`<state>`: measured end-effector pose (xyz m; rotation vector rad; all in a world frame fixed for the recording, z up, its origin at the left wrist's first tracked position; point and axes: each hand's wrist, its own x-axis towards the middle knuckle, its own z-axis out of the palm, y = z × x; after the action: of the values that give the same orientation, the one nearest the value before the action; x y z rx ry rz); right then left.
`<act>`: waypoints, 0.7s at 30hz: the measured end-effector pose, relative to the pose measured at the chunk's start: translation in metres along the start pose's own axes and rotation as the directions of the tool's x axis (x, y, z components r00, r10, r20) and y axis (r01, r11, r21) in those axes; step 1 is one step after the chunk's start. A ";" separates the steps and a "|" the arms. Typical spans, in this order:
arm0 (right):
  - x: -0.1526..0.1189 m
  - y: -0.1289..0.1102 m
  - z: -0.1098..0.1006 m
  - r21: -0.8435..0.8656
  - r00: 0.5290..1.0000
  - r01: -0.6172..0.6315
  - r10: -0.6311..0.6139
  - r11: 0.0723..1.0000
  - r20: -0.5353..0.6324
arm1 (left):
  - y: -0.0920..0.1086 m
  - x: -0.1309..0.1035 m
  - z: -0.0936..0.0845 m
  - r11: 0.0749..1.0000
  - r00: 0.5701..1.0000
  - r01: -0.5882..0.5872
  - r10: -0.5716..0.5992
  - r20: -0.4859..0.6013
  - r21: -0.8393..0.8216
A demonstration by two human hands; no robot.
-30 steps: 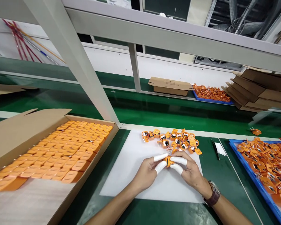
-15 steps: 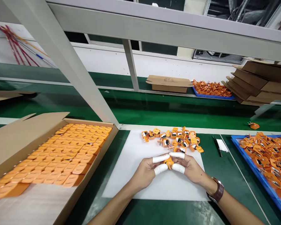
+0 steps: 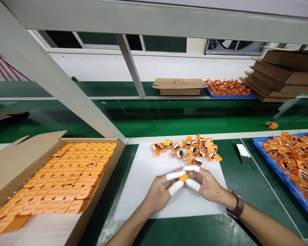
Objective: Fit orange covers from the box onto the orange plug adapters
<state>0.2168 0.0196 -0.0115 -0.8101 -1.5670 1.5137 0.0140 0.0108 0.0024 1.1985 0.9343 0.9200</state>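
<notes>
Two hands, left (image 3: 160, 191) and right (image 3: 207, 184), pinch one small orange block (image 3: 183, 177) between their white-wrapped fingertips, above a white sheet (image 3: 136, 191).

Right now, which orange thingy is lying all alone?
The orange piece on the green surface beyond the near blue tray. The others lie grouped, except the held one.

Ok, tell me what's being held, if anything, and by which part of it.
A small orange plug, held by its opposite sides between the left hand and the right hand.
</notes>
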 end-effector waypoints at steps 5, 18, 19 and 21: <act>0.001 0.002 -0.002 0.005 1.000 -0.010 0.010 1.000 0.029 | -0.011 -0.003 0.004 0.994 0.995 -0.012 0.022 -0.095 0.108; 0.003 0.009 0.000 0.042 0.999 -0.040 0.039 0.998 0.015 | -0.003 0.002 0.005 0.997 0.999 -0.002 0.005 -0.039 0.083; 0.003 0.010 0.000 0.040 0.999 -0.042 0.042 0.998 0.012 | -0.002 0.003 0.004 0.997 0.999 0.002 0.000 -0.032 0.081; 0.003 0.010 0.000 0.043 0.999 -0.044 0.044 0.998 0.001 | -0.001 0.004 0.003 0.997 1.000 0.015 -0.014 -0.018 0.076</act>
<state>0.2146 0.0235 -0.0213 -0.8253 -1.5204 1.5731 0.0186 0.0136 0.0012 1.2480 0.9979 0.8909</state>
